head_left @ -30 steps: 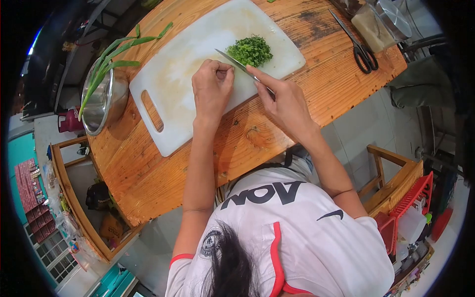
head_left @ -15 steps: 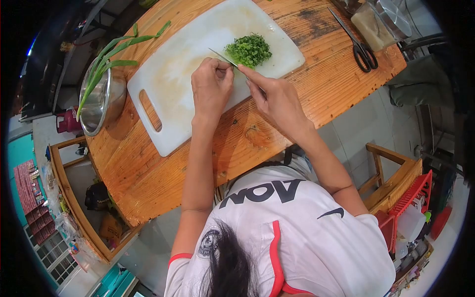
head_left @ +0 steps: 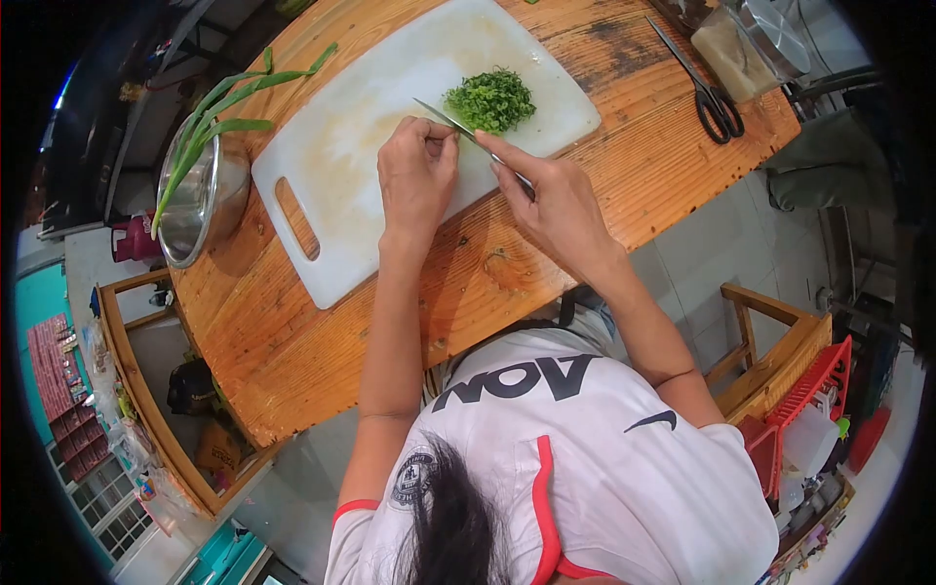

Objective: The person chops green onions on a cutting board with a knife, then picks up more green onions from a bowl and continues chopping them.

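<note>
My right hand [head_left: 558,200] grips a knife [head_left: 450,120], index finger stretched along the blade, which points up and left over the white cutting board [head_left: 361,107]. Close beside the blade, my left hand [head_left: 417,171] is closed with its fingertips bent in; whatever they pinch is hidden. Just beyond the knife lies a heap of finely chopped green onion [head_left: 490,99] on the board. Whole green onions [head_left: 200,132] rest across the rim of a steel bowl [head_left: 229,185] to the left of the board.
The wooden table [head_left: 283,375] carries black-handled scissors [head_left: 717,109] at the right and a clear container [head_left: 736,58] near the far right corner. A wooden chair [head_left: 780,307] stands at the right, with a red rack [head_left: 819,380] close to it. Another person's leg [head_left: 829,161] shows beyond the table.
My right hand has shifted slightly right and down, and more of the knife blade shows. My left hand has stayed almost still. The chopped heap looks the same.
</note>
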The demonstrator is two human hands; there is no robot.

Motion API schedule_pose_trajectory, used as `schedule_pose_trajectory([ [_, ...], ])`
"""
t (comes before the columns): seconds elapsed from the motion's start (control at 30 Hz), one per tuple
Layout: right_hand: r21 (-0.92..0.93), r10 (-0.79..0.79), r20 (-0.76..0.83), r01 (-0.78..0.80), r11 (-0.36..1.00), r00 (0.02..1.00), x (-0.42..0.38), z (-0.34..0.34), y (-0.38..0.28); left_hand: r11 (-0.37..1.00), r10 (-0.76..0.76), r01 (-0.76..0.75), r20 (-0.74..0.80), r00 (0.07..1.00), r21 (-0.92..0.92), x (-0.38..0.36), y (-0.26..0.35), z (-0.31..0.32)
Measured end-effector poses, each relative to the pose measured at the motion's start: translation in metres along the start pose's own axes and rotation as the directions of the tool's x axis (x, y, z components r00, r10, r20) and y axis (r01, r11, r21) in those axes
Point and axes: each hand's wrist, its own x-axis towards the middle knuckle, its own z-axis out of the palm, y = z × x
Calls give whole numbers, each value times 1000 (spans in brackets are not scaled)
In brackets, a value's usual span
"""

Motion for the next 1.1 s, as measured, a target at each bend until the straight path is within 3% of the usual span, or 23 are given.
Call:
schedule_pose_trajectory([
  [0.3,-95,-48,-37,44,994,998,7,16,5,998,14,-13,-14,1000,59,-3,1,-1],
  [0.5,-24,95,11,-94,995,995,0,-3,-1,1000,3,-2,-16,1000,30,-4,6,-2],
  [1.0,-107,-26,-42,21,994,999,3,19,-1,999,13,-11,-43,999,50,-4,2,3],
  [1.1,-57,-20,-50,17,998,999,4,12,2,997,37,-33,-73,997,65,-6,0,5],
])
